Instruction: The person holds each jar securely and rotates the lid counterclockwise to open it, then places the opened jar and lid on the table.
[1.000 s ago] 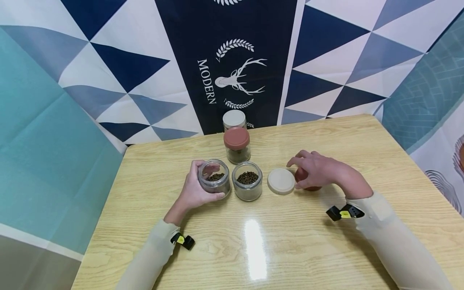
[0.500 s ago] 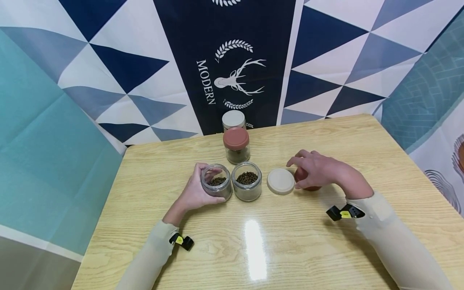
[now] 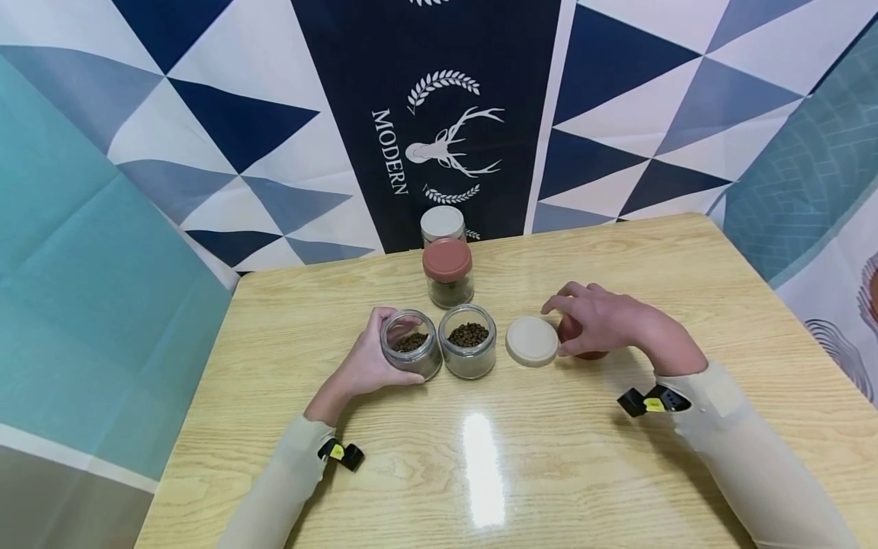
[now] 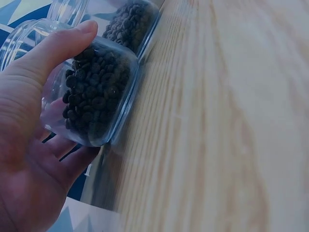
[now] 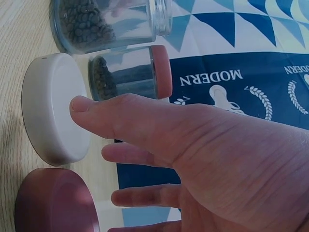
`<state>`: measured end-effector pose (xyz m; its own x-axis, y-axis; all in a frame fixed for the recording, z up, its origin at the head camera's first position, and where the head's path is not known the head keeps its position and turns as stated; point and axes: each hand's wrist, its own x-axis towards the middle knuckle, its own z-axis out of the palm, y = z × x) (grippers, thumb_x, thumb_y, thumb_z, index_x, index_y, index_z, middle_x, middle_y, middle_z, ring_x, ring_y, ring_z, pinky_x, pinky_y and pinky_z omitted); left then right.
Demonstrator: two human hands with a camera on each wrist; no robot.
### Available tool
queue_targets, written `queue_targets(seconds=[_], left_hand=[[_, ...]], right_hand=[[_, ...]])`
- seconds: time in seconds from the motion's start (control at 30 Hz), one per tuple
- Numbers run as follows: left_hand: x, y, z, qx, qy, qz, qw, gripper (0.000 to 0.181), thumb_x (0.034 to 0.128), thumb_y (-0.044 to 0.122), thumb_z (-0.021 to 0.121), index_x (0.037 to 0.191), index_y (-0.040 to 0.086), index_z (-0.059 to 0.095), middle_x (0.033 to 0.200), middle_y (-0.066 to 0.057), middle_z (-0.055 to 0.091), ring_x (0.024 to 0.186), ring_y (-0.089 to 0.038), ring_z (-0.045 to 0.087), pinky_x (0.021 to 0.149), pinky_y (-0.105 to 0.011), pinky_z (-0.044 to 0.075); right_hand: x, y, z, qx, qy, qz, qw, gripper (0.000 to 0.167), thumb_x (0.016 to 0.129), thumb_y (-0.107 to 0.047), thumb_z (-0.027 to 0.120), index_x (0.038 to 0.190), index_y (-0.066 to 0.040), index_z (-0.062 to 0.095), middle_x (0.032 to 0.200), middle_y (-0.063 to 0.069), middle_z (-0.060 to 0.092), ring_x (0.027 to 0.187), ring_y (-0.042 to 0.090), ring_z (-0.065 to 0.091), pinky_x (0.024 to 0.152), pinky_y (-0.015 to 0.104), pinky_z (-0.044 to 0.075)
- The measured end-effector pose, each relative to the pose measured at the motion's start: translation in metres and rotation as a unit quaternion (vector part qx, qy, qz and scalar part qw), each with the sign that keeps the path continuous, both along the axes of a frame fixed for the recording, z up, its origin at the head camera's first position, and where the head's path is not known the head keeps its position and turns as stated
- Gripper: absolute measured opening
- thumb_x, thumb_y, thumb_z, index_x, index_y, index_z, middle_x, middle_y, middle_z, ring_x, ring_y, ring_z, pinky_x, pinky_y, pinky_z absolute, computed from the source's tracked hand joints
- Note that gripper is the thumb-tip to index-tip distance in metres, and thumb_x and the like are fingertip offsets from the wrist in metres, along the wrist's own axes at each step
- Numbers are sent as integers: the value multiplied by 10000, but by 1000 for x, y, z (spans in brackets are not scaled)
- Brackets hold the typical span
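Note:
My left hand [image 3: 363, 364] grips an open glass jar [image 3: 424, 363] of dark coffee beans [image 4: 94, 92], thumb across its near side and fingers behind. Close on its right stands a second open glass jar [image 3: 469, 364], also part-filled with beans; whether the two touch I cannot tell. My right hand [image 3: 607, 320] hovers with loosely bent fingers over a red lid [image 5: 55, 203], which it partly hides in the head view. Beside the red lid lies a cream-white lid [image 3: 532, 341]. In the right wrist view, nothing is held by the right hand.
Behind the open jars stands a closed jar with a red lid [image 3: 447, 259]. Farther back, against the patterned wall cloth [image 3: 473, 91], is a jar with a white lid [image 3: 442, 221]. All rest on a light wooden table [image 3: 384, 473].
My left hand has shifted the gripped jar slightly right and nearer, bringing it close to the second open jar. The right hand stays over the lids.

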<state>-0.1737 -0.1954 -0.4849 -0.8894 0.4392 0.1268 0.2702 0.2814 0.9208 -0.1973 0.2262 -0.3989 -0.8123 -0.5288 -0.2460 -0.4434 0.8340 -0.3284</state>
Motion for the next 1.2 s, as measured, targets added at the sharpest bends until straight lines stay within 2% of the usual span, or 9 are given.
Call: queue_targets(seconds=[0.27,0.47,0.57,0.67,0.73,0.83,0.87,0.97,1.2], left_hand=[[0,-2,2,-80,9,-17,10000,1026,713,-60,1023,1479,-17,341,1588,-252,630,1504,-444,629,1322,-479,468],[2,-5,9,-210,21,180,9996,1104,699,18,1044,1548,15,338,1598,-235,620,1509,-428,594,1366,-618,377],[1,-9,11,-136,192,91,9997,964,819,98,962,1562,24,353,1597,-252,601,1510,-452,570,1346,-683,361],[-4,-13,8,34,666,-158,9976,732,954,171,802,1545,40,391,1586,-245,600,1490,-436,579,1308,-668,408],[-5,-14,9,128,907,-296,9954,612,1001,156,693,1523,26,403,1589,-257,591,1503,-455,571,1301,-691,410],[-6,-14,15,58,950,-272,9951,537,1038,150,581,1524,-2,412,1618,-274,561,1556,-485,524,1327,-736,365],[-4,-13,21,-51,856,-198,9961,550,1029,144,562,1530,-22,406,1630,-298,539,1574,-530,487,1325,-790,319],[-6,-13,29,-230,824,-38,9963,568,1048,233,523,1543,-26,421,1655,-296,521,1604,-540,455,1339,-805,280],[-11,-17,52,-300,958,108,9949,604,1057,296,507,1539,-61,434,1646,-330,521,1611,-577,446,1324,-819,290]], right_hand=[[1,0,2,-43,18,28,10000,718,873,-405,958,1479,-136,682,1497,248,621,1196,426,629,902,603,607],[0,0,4,-33,14,30,10000,733,869,-411,962,1488,-139,679,1507,248,617,1209,431,630,900,610,609],[-1,0,4,-61,22,33,10000,732,872,-404,961,1490,-132,679,1509,252,617,1213,432,630,916,621,609],[-1,0,4,-104,24,44,9999,740,870,-395,967,1492,-120,677,1507,259,615,1216,438,625,942,638,604],[-2,-1,5,-106,23,47,9999,748,869,-397,967,1497,-118,672,1511,261,609,1225,445,621,952,650,602],[-2,-2,9,-57,10,48,10000,768,873,-421,965,1512,-119,663,1527,268,594,1257,472,614,964,678,602],[-3,-2,10,-37,3,42,10000,778,873,-432,964,1519,-123,661,1535,267,589,1272,480,610,968,689,602],[-4,-3,16,8,20,43,10000,800,868,-448,963,1533,-129,654,1554,262,582,1303,496,604,970,721,598],[-10,-7,36,48,160,39,9999,796,880,-450,950,1551,-146,649,1590,250,569,1357,518,588,950,731,600]])
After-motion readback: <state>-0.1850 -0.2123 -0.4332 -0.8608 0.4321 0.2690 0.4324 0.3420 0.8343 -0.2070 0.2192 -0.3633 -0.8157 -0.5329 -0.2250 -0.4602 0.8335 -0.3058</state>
